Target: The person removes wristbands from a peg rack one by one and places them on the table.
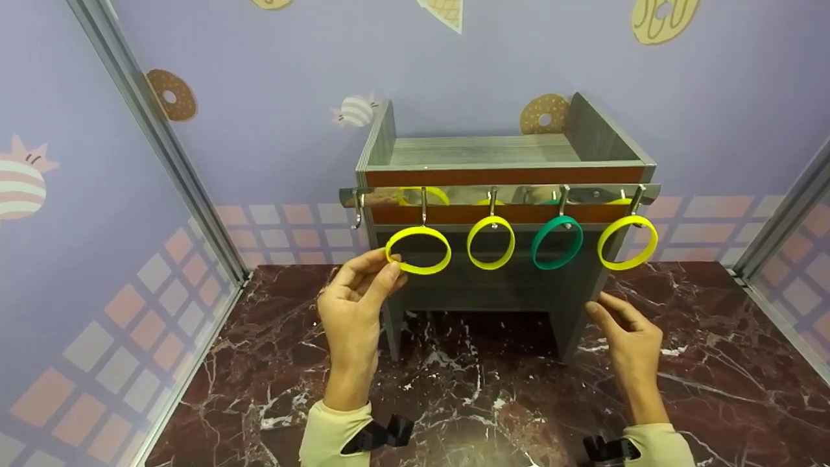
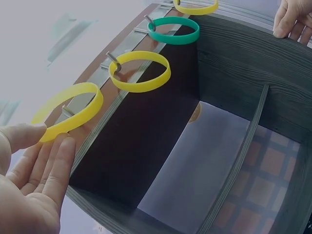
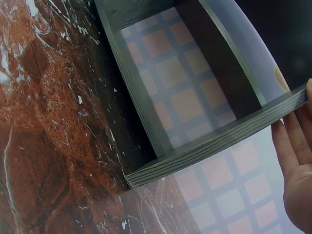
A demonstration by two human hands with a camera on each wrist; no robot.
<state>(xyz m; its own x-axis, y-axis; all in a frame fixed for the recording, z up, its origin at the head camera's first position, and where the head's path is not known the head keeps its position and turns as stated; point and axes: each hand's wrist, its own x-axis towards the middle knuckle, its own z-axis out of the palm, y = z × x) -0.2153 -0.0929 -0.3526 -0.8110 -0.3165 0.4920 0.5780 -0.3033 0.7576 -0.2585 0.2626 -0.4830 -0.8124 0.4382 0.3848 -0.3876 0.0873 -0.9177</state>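
Observation:
My left hand (image 1: 355, 305) pinches the lower left edge of a yellow wristband (image 1: 442, 264) between thumb and fingers. In the left wrist view, a hook tip (image 2: 67, 111) shows inside that band's loop. To its right, a second yellow wristband (image 1: 471, 250), a green wristband (image 1: 535, 254) and a third yellow wristband (image 1: 602, 250) hang from hooks on a shiny metal rail (image 1: 454, 196). Lower down at the right, my right hand (image 1: 632, 340) holds the front edge of the grey wooden shelf's side panel (image 1: 580, 311), thumb at the edge and fingers along the outer face.
The leftmost hook (image 1: 356, 211) carries no band. The shelf stands on a dark red marble-patterned tabletop (image 1: 259, 363). Patterned wall panels (image 1: 272, 117) rise behind and on both sides, joined by metal corner posts (image 1: 139, 97).

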